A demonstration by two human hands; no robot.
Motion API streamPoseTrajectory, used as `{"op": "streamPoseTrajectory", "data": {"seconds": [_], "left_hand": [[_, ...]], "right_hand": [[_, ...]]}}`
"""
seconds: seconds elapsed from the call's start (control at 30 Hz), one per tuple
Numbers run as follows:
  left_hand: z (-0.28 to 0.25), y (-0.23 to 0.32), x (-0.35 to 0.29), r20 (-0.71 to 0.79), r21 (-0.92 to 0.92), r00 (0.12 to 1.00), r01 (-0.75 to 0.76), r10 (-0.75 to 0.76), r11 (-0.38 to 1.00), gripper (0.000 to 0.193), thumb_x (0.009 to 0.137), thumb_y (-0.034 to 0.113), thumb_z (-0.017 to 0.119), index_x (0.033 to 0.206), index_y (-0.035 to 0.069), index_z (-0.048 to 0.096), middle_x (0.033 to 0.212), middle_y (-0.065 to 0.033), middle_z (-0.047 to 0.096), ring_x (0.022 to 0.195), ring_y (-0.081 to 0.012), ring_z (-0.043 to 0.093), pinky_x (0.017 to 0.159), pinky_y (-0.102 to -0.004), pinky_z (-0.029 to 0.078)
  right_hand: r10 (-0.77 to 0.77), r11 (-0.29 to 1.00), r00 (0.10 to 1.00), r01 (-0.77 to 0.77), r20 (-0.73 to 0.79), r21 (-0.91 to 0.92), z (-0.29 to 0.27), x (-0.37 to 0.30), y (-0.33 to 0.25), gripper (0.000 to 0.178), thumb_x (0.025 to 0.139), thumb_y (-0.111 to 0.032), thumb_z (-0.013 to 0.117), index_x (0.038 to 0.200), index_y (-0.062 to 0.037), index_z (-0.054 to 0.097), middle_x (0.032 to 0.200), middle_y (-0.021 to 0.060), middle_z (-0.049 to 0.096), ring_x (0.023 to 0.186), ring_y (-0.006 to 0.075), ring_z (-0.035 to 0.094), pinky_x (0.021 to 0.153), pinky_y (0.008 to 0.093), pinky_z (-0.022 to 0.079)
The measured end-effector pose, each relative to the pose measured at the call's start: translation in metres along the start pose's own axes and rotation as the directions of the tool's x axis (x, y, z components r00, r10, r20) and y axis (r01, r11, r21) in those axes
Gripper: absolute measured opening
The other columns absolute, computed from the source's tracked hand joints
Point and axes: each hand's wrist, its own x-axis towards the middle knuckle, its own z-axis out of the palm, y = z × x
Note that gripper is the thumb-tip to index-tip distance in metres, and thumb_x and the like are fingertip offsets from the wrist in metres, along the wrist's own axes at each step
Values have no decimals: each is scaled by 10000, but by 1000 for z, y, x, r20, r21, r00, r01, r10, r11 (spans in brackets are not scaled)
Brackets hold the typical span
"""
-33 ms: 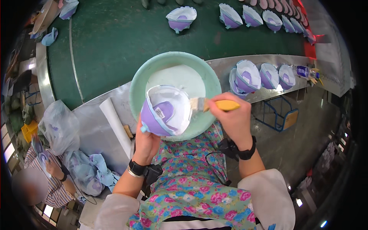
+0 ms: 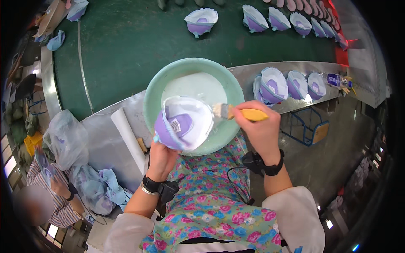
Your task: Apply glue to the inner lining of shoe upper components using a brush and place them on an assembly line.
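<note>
My left hand (image 2: 163, 159) grips a purple and light blue shoe upper (image 2: 169, 130) from below, its opening tilted up and to the right. White wet-looking coating covers the inner edge. Pinched in my right hand (image 2: 260, 126) is a paintbrush (image 2: 253, 114) with a yellow handle, its whitish bristles pointing left, close to the upper's right rim; whether they touch it I cannot tell. Under both sits a pale green basin (image 2: 154, 90) with milky white liquid (image 2: 194, 84) in it. The fingers beneath the upper are partly hidden.
More shoe uppers (image 2: 273, 86) stand on the metal ledge to the right, near a plastic bottle (image 2: 333, 79). Others (image 2: 201, 21) line the green belt (image 2: 122, 55), with pink sole-shaped pieces (image 2: 301, 5) behind. A white roll (image 2: 128, 139) and plastic bags (image 2: 65, 139) lie left, beside another person (image 2: 59, 189).
My right hand and the brush have shifted slightly right, away from the rim. The upper in my left hand has tilted a little.
</note>
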Motion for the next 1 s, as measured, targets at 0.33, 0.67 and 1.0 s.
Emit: {"op": "streamPoseTrajectory", "data": {"seconds": [0.33,0.67,1.0], "left_hand": [[28,-14,-3,14,-1,849,528,-528,849,263,897,242,435,953,20,564,647,-50,558,375,-106,396,315,-221,279],[27,29,31,120,143,923,347,-365,927,312,922,144,519,1231,109,529,906,-10,600,671,-82,535,474,-176,354],[83,108,273,164,427,957,-286,238,858,383,895,-24,484,1230,56,317,1079,-149,550,942,-278,621,755,-388,581]], "right_hand": [[-335,894,859,160,388,418,-5,11,-43,162,718,-11,751,871,-9,698,810,71,682,755,147,653,659,248,504],[425,855,902,-427,75,294,-57,8,31,109,809,-78,698,767,0,634,650,22,611,535,78,564,483,198,420],[433,825,899,-370,-58,427,-76,25,46,92,818,-57,677,794,3,610,652,38,595,534,94,560,485,204,420]]}}
